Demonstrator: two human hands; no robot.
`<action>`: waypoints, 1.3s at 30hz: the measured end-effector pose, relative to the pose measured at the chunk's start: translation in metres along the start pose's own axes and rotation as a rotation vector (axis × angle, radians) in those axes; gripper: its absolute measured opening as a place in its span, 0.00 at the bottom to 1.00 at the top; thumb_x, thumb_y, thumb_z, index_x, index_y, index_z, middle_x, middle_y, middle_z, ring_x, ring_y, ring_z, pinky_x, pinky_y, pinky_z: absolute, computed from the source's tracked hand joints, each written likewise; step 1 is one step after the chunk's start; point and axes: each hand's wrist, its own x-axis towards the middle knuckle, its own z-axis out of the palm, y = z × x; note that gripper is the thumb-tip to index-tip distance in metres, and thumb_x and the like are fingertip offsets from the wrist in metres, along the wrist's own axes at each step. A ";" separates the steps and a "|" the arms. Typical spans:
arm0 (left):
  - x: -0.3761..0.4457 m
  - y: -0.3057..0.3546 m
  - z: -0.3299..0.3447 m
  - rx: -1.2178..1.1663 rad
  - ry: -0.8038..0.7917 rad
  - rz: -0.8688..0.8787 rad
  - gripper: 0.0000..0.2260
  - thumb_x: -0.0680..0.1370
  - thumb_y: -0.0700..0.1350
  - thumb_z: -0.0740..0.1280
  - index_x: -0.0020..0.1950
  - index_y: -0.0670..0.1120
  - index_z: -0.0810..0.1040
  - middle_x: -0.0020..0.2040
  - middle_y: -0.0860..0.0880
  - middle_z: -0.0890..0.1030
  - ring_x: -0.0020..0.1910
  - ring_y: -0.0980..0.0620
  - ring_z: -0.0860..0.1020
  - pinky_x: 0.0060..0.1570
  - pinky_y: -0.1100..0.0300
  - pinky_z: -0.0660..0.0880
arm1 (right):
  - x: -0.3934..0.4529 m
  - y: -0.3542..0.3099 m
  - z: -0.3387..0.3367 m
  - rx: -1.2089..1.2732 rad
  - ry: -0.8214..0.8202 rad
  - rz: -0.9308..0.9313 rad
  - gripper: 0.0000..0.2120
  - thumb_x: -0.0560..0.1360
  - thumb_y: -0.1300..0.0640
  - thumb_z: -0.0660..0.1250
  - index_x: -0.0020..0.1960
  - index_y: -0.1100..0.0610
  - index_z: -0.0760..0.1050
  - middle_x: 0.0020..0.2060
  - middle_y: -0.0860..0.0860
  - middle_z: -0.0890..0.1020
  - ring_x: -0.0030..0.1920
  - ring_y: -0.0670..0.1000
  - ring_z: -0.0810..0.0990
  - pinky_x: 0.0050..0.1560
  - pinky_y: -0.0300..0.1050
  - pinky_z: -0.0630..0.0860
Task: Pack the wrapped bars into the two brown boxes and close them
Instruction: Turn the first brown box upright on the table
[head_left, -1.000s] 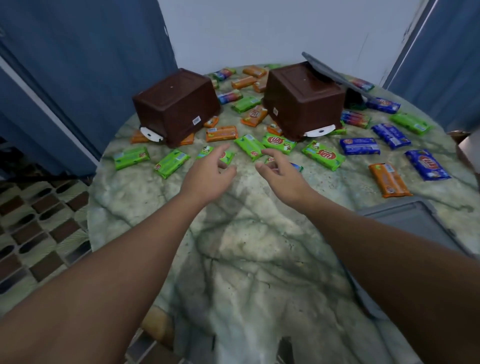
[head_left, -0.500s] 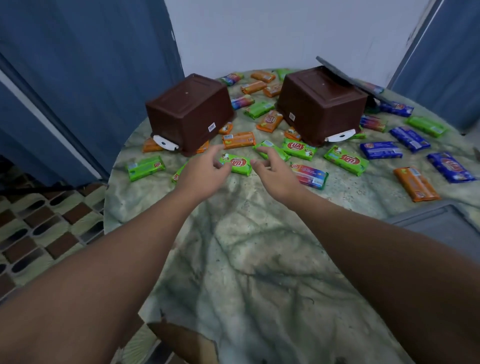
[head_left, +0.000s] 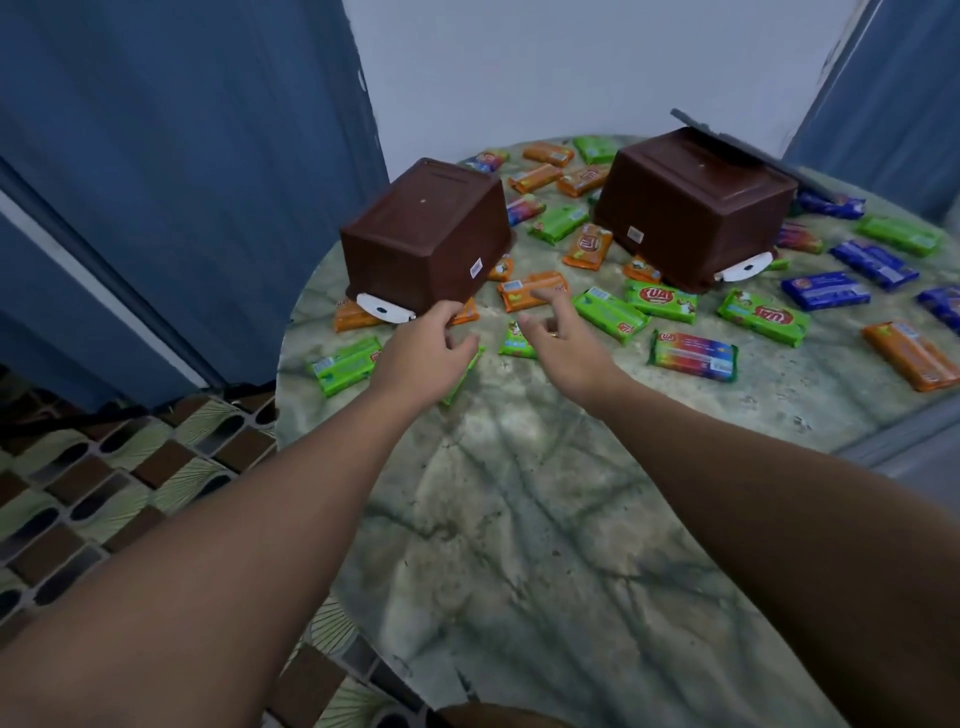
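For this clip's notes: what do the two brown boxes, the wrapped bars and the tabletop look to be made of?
Left brown box and right brown box: probably moulded plastic, a smooth, slightly glossy shell with rounded edges, a raised panel and white latch tabs.
Wrapped bars, such as the multicoloured bar: thin printed film, shiny and crinkled at the sealed ends.
Table: looks like polished greenish marble, veined, though it may be an imitation.

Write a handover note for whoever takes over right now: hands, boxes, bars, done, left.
Left hand: open, fingertips at the left box, holding nothing.
Right hand: open, over the bars, holding nothing.
Both boxes are upside down on the table, resting on bars; the right box has a grey lid leaning on it.
Bars lie scattered on the table.
Done: nothing packed.
Left: right the boxes, fill them, close them.
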 end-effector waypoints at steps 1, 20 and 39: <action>0.003 -0.004 -0.001 -0.003 0.004 -0.016 0.22 0.78 0.56 0.67 0.71 0.55 0.73 0.44 0.55 0.82 0.49 0.51 0.80 0.50 0.53 0.76 | 0.005 0.001 0.004 0.003 -0.008 0.000 0.22 0.84 0.46 0.62 0.76 0.47 0.66 0.42 0.50 0.75 0.41 0.46 0.75 0.45 0.45 0.72; 0.095 -0.095 -0.024 -0.072 -0.087 0.057 0.24 0.77 0.55 0.68 0.72 0.54 0.69 0.43 0.55 0.81 0.46 0.53 0.80 0.49 0.53 0.77 | 0.065 -0.025 0.083 0.030 0.108 0.122 0.17 0.83 0.46 0.64 0.71 0.47 0.70 0.52 0.49 0.78 0.50 0.47 0.78 0.49 0.45 0.73; 0.152 -0.138 -0.006 -0.807 -0.105 -0.931 0.24 0.77 0.44 0.62 0.73 0.43 0.71 0.67 0.40 0.76 0.62 0.38 0.78 0.62 0.44 0.77 | 0.111 -0.044 0.125 0.131 0.181 0.254 0.31 0.75 0.34 0.62 0.76 0.42 0.66 0.58 0.52 0.82 0.60 0.50 0.81 0.68 0.58 0.74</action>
